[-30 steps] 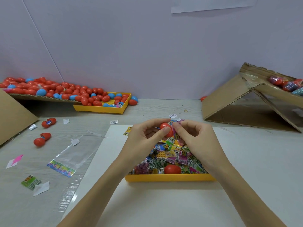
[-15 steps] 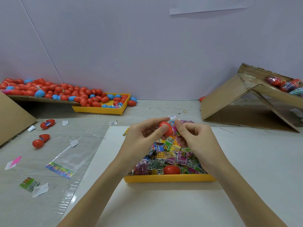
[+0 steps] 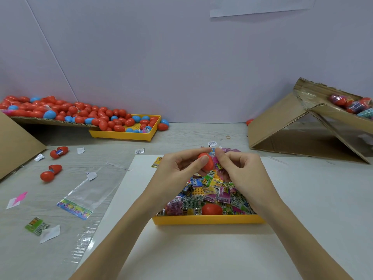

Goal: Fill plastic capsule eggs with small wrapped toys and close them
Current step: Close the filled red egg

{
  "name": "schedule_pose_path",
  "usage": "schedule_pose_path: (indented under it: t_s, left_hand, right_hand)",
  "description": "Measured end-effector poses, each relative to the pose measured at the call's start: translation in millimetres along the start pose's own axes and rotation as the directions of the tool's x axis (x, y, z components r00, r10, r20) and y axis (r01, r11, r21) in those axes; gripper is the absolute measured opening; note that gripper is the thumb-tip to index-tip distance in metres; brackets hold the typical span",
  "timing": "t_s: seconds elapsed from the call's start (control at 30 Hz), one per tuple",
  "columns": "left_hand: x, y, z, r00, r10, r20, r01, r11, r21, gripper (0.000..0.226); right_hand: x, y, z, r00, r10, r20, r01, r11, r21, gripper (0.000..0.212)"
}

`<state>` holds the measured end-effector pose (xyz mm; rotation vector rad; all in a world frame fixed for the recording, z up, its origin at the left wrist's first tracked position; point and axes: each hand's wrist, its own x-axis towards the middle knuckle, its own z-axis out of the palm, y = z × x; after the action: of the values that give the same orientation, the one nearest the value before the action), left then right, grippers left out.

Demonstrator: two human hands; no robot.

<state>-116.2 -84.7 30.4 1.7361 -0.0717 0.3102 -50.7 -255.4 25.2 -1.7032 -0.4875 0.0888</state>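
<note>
— Why hold the red egg [image 3: 206,161] above the yellow tray [image 3: 207,220], toward its twelve o'clock edge?

— Spills drop back, I'd guess; left hand [image 3: 173,170] fingers pinch it; right hand [image 3: 240,168] pinches a pink packet [image 3: 218,165] against it.

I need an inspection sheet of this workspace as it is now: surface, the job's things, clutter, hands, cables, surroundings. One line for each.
Surface: grey wood-look table with a white sheet under the near yellow tray.
Job's things: near tray heaped with wrapped toys plus one red egg; far yellow tray and cardboard ramp carry red and blue eggs.
Clutter: two open red eggs, clear bag, paper scraps.
Hands: left hand grips a red capsule egg; right hand pinches a pink wrapped toy beside it.
Cables: nothing seen.
Surroundings: plain wall; cardboard box on the right.
</note>
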Motion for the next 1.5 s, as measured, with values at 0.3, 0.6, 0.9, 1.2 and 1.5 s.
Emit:
schedule_pose_path:
  t_s: [0.3,0.6,0.9,1.2,1.5]
  left_hand:
    - [0,-1,-1,1.000,0.006,0.012,-0.007,0.999,0.050,0.035]
    - [0,-6,6,0.998,0.047,-0.050,-0.045,0.998,0.044,0.037]
    - [-5,-10,17,0.984,0.117,-0.132,-0.122,0.992,-0.032,0.041]
    - [-1,-13,9,0.951,0.304,-0.049,-0.271,0.903,0.335,0.049]
    - [-2,-13,1,0.852,0.523,-0.014,-0.393,0.658,0.642,0.041]
  right_hand:
    - [-1,-2,1,0.999,-0.020,-0.040,0.014,0.991,-0.130,0.045]
    - [-3,-2,3,0.992,-0.047,-0.120,0.020,0.977,-0.213,0.047]
    - [-5,1,9,0.986,-0.056,-0.159,0.025,0.982,-0.189,0.042]
    - [-4,-6,8,0.988,0.153,-0.013,-0.152,0.987,0.055,0.042]
    - [-4,-17,0,0.857,0.438,0.270,-0.514,0.723,0.461,0.038]
